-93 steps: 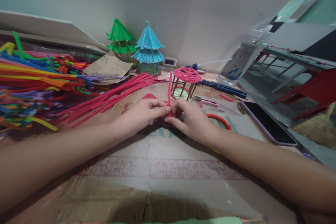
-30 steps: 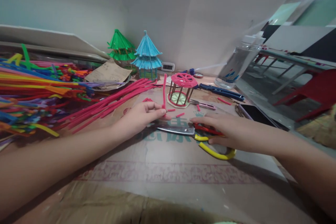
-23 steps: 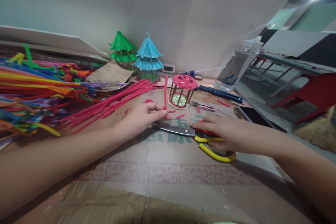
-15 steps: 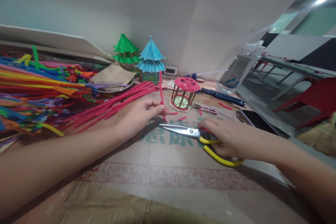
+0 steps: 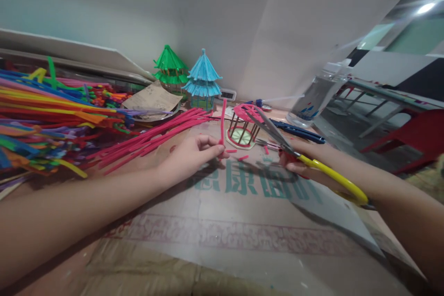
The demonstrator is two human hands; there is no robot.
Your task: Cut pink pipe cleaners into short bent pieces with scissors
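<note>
Between thumb and fingers, my left hand pinches a pink pipe cleaner that stands upright. My right hand grips a pair of scissors with yellow-edged handles, lifted off the table, its blades pointing up and left. Those blades pass in front of a small round frame, which has a pink spoked top, brown posts and a pale green base. Short pink pieces lie close to my left fingertips. Part of the right hand's grip is hidden by the scissors.
Pink pipe cleaners and a many-coloured heap lie left. Behind stand a green pavilion model and a blue one. A dark blue tool and a clear bottle are at right.
My right hand has raised the scissors from low over the table and turned the blades upward. My left hand has shifted slightly right in view, still holding the pink pipe cleaner.
</note>
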